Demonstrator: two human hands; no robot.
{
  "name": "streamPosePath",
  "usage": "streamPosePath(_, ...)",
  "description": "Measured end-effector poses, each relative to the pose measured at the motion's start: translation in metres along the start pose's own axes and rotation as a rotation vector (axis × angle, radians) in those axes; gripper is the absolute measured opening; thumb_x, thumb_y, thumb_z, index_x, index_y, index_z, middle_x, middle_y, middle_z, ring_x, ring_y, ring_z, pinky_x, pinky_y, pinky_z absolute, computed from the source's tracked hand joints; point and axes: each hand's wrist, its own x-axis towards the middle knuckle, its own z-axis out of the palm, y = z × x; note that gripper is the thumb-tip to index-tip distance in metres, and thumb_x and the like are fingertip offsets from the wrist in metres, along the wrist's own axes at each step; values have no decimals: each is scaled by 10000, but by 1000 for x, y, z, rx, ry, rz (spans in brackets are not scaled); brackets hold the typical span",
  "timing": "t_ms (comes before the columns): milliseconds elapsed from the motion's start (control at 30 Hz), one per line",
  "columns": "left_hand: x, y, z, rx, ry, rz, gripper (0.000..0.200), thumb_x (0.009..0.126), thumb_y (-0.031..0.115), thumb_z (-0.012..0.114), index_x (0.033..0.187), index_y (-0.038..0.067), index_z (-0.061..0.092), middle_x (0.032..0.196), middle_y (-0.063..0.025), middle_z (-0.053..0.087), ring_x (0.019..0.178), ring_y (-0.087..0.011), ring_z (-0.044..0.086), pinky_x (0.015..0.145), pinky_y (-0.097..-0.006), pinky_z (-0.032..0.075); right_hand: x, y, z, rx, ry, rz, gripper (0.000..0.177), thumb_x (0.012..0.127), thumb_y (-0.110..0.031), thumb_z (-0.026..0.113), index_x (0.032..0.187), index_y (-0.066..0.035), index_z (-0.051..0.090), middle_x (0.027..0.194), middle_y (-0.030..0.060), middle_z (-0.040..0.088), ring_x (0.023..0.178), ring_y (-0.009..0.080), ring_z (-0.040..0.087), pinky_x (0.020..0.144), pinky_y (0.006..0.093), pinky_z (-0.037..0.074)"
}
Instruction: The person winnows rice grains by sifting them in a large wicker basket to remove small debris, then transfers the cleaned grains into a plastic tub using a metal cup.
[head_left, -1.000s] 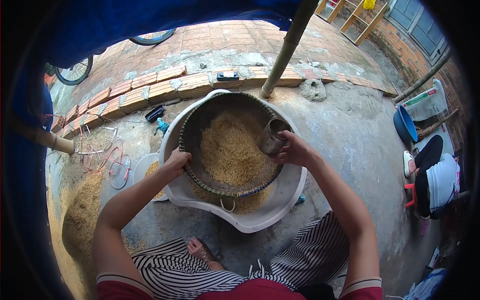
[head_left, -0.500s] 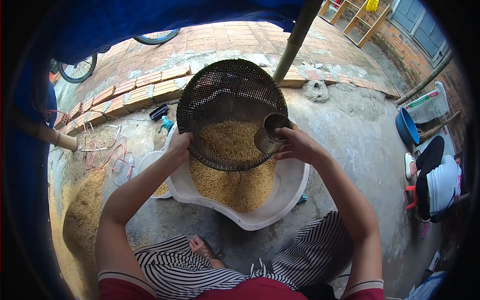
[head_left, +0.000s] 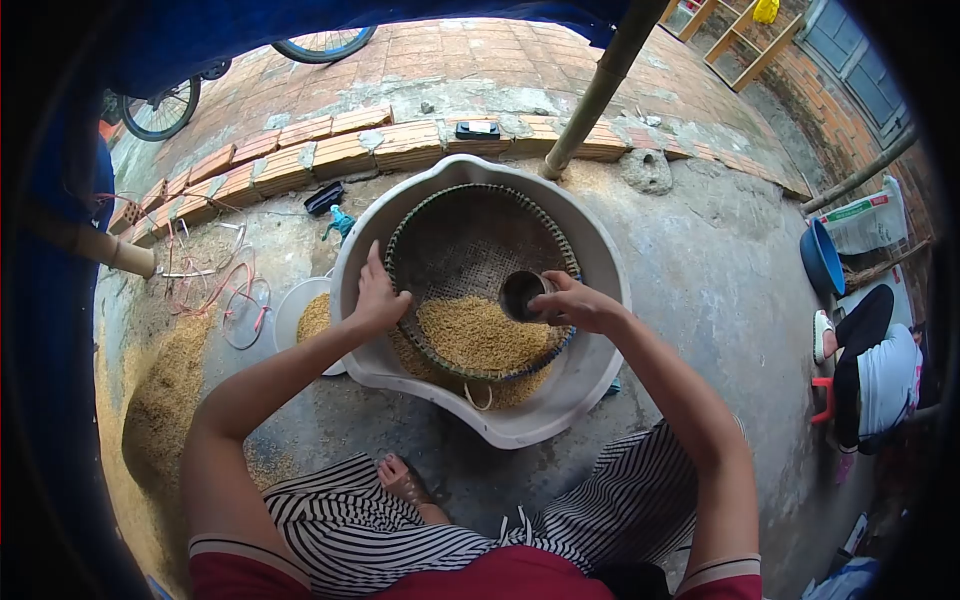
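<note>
A round woven sieve [head_left: 474, 262] with a dark rim rests inside a large pale basin [head_left: 598, 300]. Yellow grain [head_left: 478, 335] is heaped on the near part of its mesh, and more grain shows beneath it in the basin. At the sieve's left rim is my left hand [head_left: 376, 296], open, fingers stretched and thumb pointing inward over the edge. My right hand [head_left: 582, 304] is closed around a metal cup [head_left: 521, 294], which it holds over the sieve's right side with the mouth facing left.
A white bowl of grain [head_left: 311, 318] stands left of the basin, and loose grain [head_left: 170, 400] is piled farther left. A bamboo pole [head_left: 596, 95] rises behind the basin by the brick edge [head_left: 345, 152]. A person [head_left: 880, 370] sits at the right.
The sieve was raised and tilted; now it sits lower, flatter, in the basin. My left hand has loosened from its rim. The cup stays in my right hand.
</note>
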Motion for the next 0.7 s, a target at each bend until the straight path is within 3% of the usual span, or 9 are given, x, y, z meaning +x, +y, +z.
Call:
streamPosePath(33, 2, 5, -3, -1, -2, -3, 625, 686, 72, 589, 1251, 10, 330, 1104, -167, 445, 991, -349, 470, 841, -450, 411, 11, 6, -1, -323, 139, -81, 824, 684, -241, 712, 1330, -52, 235, 1201, 186, 401, 1099, 286, 439, 881, 378, 407)
streamPosePath(100, 10, 46, -24, 583, 91, 752, 719, 674, 165, 634, 1289, 19, 290, 1193, -220, 380, 1094, -379, 396, 934, -457, 334, 2, -7, 18, -847, 432, -163, 863, 613, -238, 766, 1305, -55, 282, 1177, 245, 373, 1089, 371, 414, 893, 370, 393)
streamPosePath(133, 15, 46, -13, 580, 87, 751, 719, 674, 165, 634, 1289, 19, 290, 1193, -220, 380, 1094, -379, 396, 934, -457, 334, 6, -5, 24, -846, 430, -158, 863, 613, -238, 766, 1305, -55, 282, 1177, 245, 373, 1089, 371, 414, 893, 370, 393)
streamPosePath(200, 20, 42, 16, 199, -752, 541, 837, 655, 345, 689, 1301, 17, 270, 1268, -245, 304, 1155, -366, 350, 914, -480, 353, 15, 3, 29, -1196, 642, -379, 855, 568, -248, 787, 1266, -62, 330, 1146, 219, 375, 1081, 370, 390, 894, 408, 388)
streamPosePath(233, 19, 42, 27, 198, -748, 536, 837, 655, 345, 689, 1301, 17, 270, 1268, -245, 304, 1155, -366, 350, 914, -480, 353, 23, 13, 29, -1289, 710, -484, 845, 520, -247, 802, 1225, -72, 370, 1114, 197, 381, 1070, 339, 381, 886, 411, 379)
streamPosePath(333, 13, 40, 50, 567, -912, 486, 952, 629, 523, 683, 1319, 20, 260, 1311, -280, 272, 1187, -381, 328, 897, -491, 377, 30, 20, 36, -1470, 744, -488, 768, 558, -187, 761, 1217, -79, 381, 1113, 192, 387, 1060, 320, 388, 859, 393, 374)
streamPosePath(433, -4, 34, 64, 687, -714, 673, 1070, 551, 656, 656, 1261, -56, 291, 1247, -253, 317, 1123, -357, 361, 814, -459, 439, 45, 48, 37, -1584, 850, -512, 813, 539, -241, 777, 1228, -107, 367, 1125, 182, 378, 1051, 310, 387, 829, 374, 376)
streamPosePath(533, -15, 24, 74, 599, -693, 684, 1065, 531, 624, 686, 1215, -104, 317, 1206, -257, 336, 1091, -351, 379, 798, -429, 454, 32, 49, 53, -1540, 838, -465, 793, 544, -239, 764, 1214, -90, 369, 1108, 188, 373, 1037, 325, 383, 819, 387, 393)
streamPosePath(700, -40, 31, 88, 496, -674, 744, 544, 661, 182, 673, 1058, -105, 436, 1078, -276, 395, 994, -373, 469, 772, -411, 478, 8, 40, 77, -1279, 616, -268, 774, 545, -285, 770, 1164, -40, 375, 1048, 213, 373, 1006, 363, 391, 794, 424, 434)
